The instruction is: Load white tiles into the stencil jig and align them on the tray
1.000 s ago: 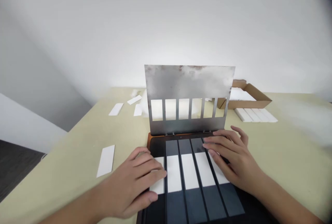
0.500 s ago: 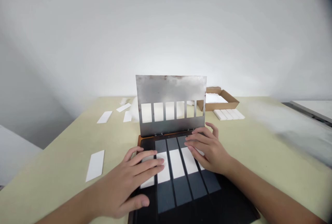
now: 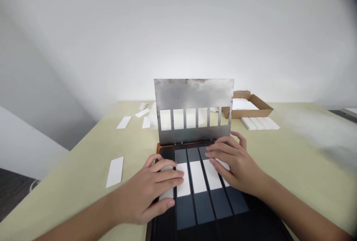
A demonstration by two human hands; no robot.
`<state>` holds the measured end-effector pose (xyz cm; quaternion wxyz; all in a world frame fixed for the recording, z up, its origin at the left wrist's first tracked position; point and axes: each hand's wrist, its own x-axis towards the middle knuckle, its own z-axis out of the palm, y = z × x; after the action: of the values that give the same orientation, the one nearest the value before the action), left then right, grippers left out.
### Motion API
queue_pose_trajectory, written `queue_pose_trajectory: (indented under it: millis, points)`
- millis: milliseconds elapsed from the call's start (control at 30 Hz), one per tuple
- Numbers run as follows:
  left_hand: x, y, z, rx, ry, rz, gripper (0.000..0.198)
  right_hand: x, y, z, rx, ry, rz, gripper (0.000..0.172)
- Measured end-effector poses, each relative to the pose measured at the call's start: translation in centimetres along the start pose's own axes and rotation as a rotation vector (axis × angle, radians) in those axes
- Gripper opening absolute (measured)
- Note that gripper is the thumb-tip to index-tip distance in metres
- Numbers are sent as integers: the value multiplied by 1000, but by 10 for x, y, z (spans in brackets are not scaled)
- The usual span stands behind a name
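A black slotted base point(image 3: 231, 224) lies in front of me, with several white cards set in a row across its dark strips. One white card point(image 3: 198, 177) shows fully in the middle. My left hand point(image 3: 150, 189) rests over the left cards, fingers spread, fingertips on a white card point(image 3: 182, 187). At the right end, my right hand point(image 3: 237, 163) lies with fingers apart over another card point(image 3: 212, 174) and partly hides the cards there. Behind both hands a hinged metal plate point(image 3: 195, 94) with rectangular windows stands upright.
Loose white cards lie on the left of the table, one point(image 3: 115, 172) nearer me and one point(image 3: 124, 122) farther back. At the back right stands a cardboard box point(image 3: 251, 113) holding white sheets. Before it lies a row of white cards point(image 3: 260, 123).
The whole view has shifted, so the table and base appear farther right. My left thumb has moved closer to its fingers, over the leftmost card. The right hand keeps its place on the base.
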<state>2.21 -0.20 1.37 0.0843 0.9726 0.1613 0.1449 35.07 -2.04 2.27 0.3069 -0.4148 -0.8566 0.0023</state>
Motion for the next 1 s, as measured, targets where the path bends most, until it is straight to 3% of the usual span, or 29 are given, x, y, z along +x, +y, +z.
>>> queue_pose_trajectory:
  millis: [100,233,333,433,667,1000]
  points:
    - [-3,0,3,16,-19,-2,48,12,-22,-6,62,-195,-10,26]
    - [-6,-1,11,14,71,-37,41,30,-45,4,54,-384,-120,33]
    - [-7,-1,14,-15,97,-48,43,35,-48,18,-12,-409,-155,28]
    - [-7,0,14,-40,70,-56,43,32,-45,27,-9,-404,-180,35]
    - [-7,0,14,-26,82,-31,45,24,-47,33,-4,-401,-225,90]
    - [-10,-3,19,-42,115,-36,58,28,-47,29,35,-456,-195,44]
